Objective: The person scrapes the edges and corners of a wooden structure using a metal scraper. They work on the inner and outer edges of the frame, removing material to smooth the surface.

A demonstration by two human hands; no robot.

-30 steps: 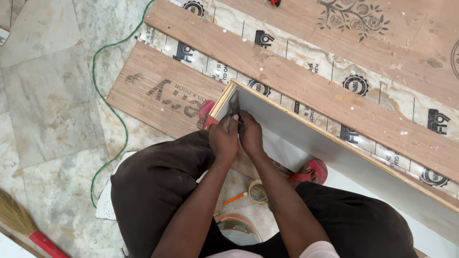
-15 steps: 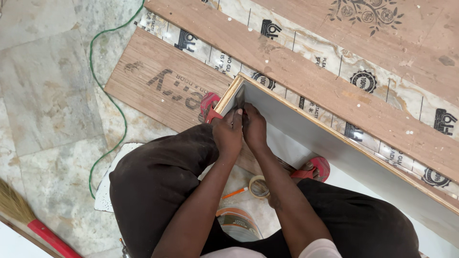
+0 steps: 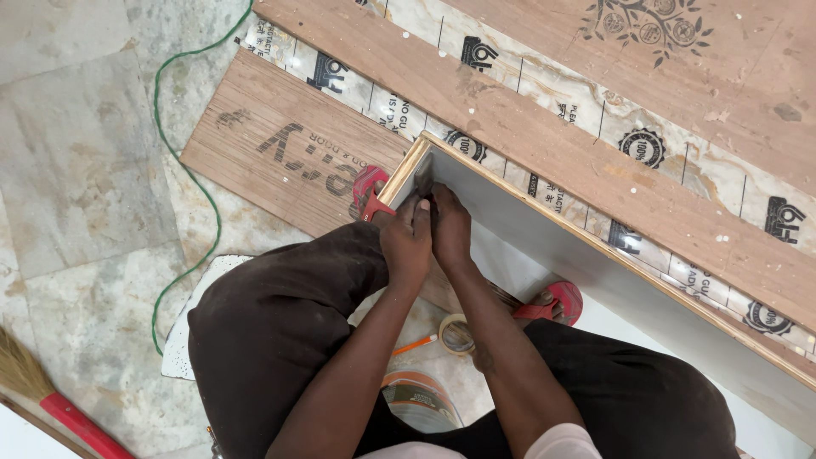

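Pinching dark tool [image 3: 422, 177] | left hand [image 3: 406, 242], right hand [image 3: 450, 229] fingers closed together | tool mostly hidden

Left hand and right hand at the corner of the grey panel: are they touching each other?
Touching. In the head view the left hand and right hand press side by side with no gap, both fingers reaching onto the grey panel at its corner.

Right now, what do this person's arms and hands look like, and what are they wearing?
Both arms are bare to the hands: the left hand and right hand have no gloves, rings or watch. Pale short sleeves show at the bottom edge, above dark brown trousers and red sandals.
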